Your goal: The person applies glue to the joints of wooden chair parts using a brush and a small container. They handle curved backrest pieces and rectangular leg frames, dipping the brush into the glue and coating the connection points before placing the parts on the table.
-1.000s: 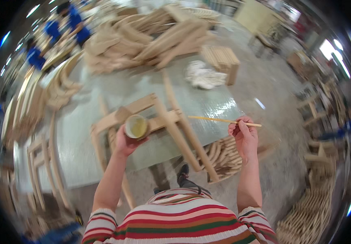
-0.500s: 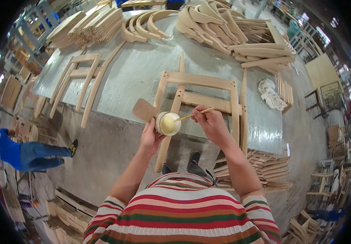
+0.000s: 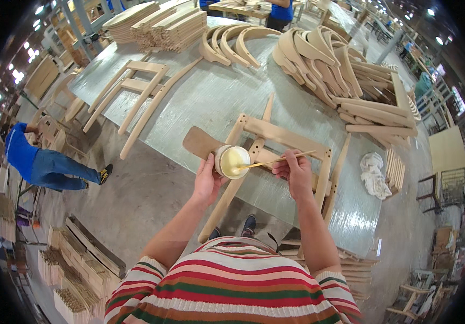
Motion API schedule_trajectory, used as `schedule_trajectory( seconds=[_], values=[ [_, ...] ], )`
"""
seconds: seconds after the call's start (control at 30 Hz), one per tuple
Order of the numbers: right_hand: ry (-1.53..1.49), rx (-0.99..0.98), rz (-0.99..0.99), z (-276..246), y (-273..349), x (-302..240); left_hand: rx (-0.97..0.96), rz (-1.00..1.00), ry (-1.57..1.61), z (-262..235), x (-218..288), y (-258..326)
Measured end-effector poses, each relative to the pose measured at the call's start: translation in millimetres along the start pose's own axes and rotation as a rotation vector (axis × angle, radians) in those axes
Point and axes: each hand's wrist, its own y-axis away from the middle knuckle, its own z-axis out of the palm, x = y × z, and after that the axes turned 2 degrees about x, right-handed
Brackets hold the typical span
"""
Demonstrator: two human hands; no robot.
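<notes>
My left hand (image 3: 206,181) is closed round a small round tub (image 3: 246,157) of pale yellow, creamy liquid, its mouth facing up. Beside the tub a flat brown paddle-shaped piece (image 3: 200,142) sticks out to the left; how it joins the tub is hidden. My right hand (image 3: 298,175) pinches a thin wooden stick (image 3: 278,160), whose tip dips into the liquid. Beneath and beyond both hands lies a light wooden chair frame (image 3: 281,131), resting on the table (image 3: 184,97) with one leg jutting over the near edge.
A second chair frame (image 3: 146,89) lies at the table's left. Stacked slats (image 3: 170,29), curved pieces (image 3: 232,46) and a large heap of parts (image 3: 319,65) line the far side. A white rag (image 3: 374,175) sits right. A person in blue (image 3: 25,148) stands left.
The view has turned, so the table and frames appear tilted and shifted right. The stick now lies flatter across the tub's rim, its tip still in the liquid. Both hands keep their hold.
</notes>
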Motion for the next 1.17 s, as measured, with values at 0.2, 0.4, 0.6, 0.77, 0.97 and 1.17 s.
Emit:
schedule_trajectory(
  seconds=[0.2,0.4,0.6,0.77,0.97,1.17],
  values=[
    [-0.143,-0.118,-0.104,-25,-36,-3,0.049,-0.08,0.038,8,-10,-34],
    [-0.212,-0.039,-0.067,-30,-69,11,0.04,-0.101,0.107,19,-13,-66],
    [-0.309,0.122,0.214,-39,-95,46,0.072,-0.124,0.113,30,-25,-93],
    [-0.269,0.075,0.116,-27,-114,35,0.154,-0.141,0.15,19,-30,-111],
    [0.255,-0.02,-0.29,-2,-157,2,0.223,-0.2,0.186,-22,-40,-106],
    [0.832,-0.165,-0.589,25,-186,3,0.184,-0.222,0.144,-59,-56,-68]
  ],
)
